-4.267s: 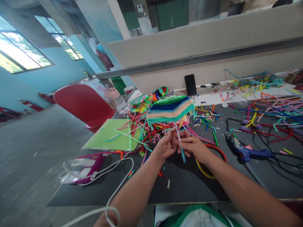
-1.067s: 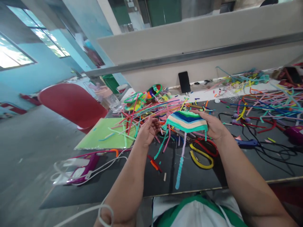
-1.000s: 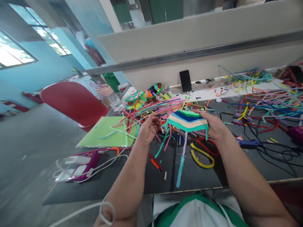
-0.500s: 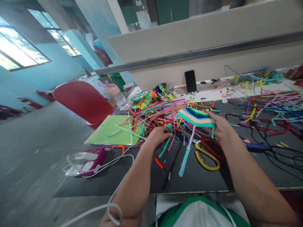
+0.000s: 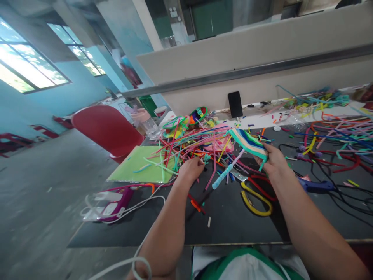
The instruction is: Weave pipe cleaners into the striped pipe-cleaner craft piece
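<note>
A fuzzy canopy striped teal, peach and blue (image 5: 248, 143) tilts down rightward (its lilac-and-pale-blue twisted stem (image 5: 229, 168) slants lower left); leftward sits a small fuzzy teal tuft (image 5: 206, 158).

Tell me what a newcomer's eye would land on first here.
Probably the striped craft piece in blue, cream and green, which the right hand holds by its edge over the dark table. Next might come the tangled heap of bright pipe cleaners, just beyond the left hand. Then the red chair, beside the table's left edge, toward the back.
</note>
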A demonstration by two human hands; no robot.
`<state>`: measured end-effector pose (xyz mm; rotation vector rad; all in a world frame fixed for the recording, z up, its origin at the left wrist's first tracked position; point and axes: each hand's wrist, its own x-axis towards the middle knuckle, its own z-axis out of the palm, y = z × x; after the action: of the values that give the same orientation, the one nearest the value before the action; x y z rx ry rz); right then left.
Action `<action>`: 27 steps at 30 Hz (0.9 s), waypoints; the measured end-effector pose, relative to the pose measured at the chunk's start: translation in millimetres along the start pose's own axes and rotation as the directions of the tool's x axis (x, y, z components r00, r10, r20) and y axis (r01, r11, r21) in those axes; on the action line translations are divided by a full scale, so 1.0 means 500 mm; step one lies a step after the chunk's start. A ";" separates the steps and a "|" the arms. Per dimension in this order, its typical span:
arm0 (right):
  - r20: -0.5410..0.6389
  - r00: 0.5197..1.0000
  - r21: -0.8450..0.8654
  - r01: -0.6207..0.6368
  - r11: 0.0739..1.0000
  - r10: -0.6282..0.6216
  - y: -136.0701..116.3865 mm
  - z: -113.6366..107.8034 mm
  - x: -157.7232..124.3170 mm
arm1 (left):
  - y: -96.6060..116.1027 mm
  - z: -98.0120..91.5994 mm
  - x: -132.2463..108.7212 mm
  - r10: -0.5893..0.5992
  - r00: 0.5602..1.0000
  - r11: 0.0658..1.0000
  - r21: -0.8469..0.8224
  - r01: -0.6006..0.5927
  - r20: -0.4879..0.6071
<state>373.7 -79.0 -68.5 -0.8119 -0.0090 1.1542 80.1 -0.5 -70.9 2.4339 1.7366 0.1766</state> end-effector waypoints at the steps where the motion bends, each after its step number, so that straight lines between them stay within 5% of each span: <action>1: 0.009 1.000 0.007 -0.001 1.000 0.001 0.001 0.000 0.001 | 0.001 0.004 0.002 0.019 0.999 0.999 -0.032 -0.020 -0.027; 7: -0.005 1.000 0.028 -0.028 0.999 0.028 0.010 0.002 0.001 | -0.002 0.021 0.025 -0.040 0.980 0.989 -0.150 0.010 -0.194; 14: 0.020 0.999 0.090 -0.041 0.995 0.039 0.009 0.002 -0.001 | 0.013 -0.005 0.070 -0.003 0.957 0.995 -0.098 -0.026 -0.289; 27: -0.009 0.999 0.107 -0.034 0.994 0.035 0.012 0.006 -0.011 | 0.059 -0.014 0.188 0.003 0.959 0.998 -0.053 -0.019 -0.285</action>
<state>365.4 -80.9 -67.8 -0.7262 0.0756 1.1725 136.5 79.2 -57.7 2.4779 1.7980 0.5960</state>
